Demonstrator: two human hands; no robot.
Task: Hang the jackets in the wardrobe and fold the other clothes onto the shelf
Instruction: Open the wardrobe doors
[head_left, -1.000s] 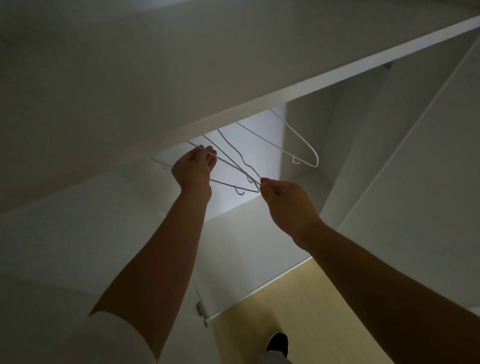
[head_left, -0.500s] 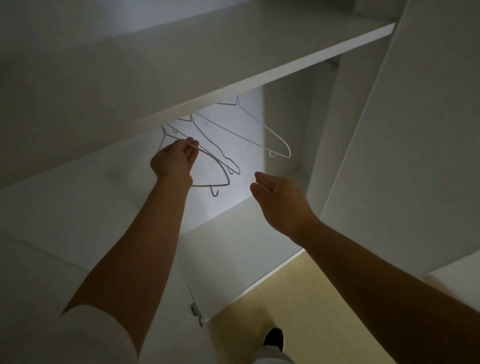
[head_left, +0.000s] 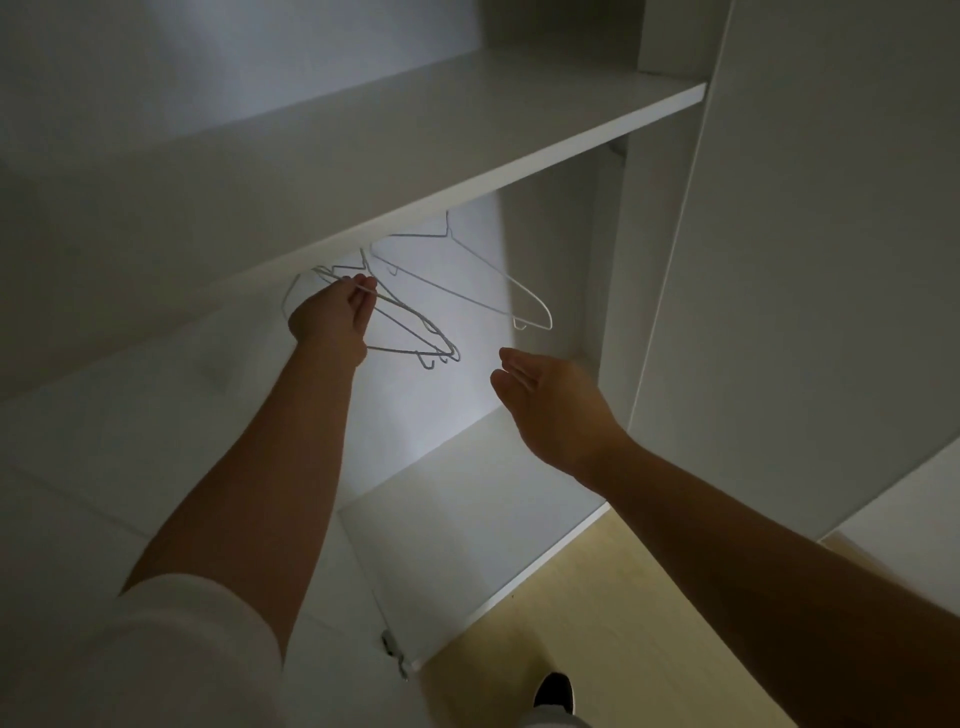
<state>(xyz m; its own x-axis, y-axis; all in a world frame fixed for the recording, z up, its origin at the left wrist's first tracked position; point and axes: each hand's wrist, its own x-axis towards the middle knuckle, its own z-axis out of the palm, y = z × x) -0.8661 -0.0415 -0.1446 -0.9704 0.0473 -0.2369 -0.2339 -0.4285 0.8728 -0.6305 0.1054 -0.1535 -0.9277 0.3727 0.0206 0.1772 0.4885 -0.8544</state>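
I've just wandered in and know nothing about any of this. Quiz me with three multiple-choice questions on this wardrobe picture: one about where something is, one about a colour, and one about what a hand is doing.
1. Where do the wire hangers hang?
A. On the floor.
B. Below the shelf, inside the wardrobe.
C. In a laundry basket.

2. What colour are the hangers?
A. White.
B. Red.
C. Black.

3. What is the right hand doing?
A. Gripping a hanger.
B. Holding a jacket.
C. Open, holding nothing.

Answers:
1 B: their hooks rise out of sight behind the shelf's front edge.
2 A: the thin wires all look white.
3 C: it is stretched out and touches no hanger.
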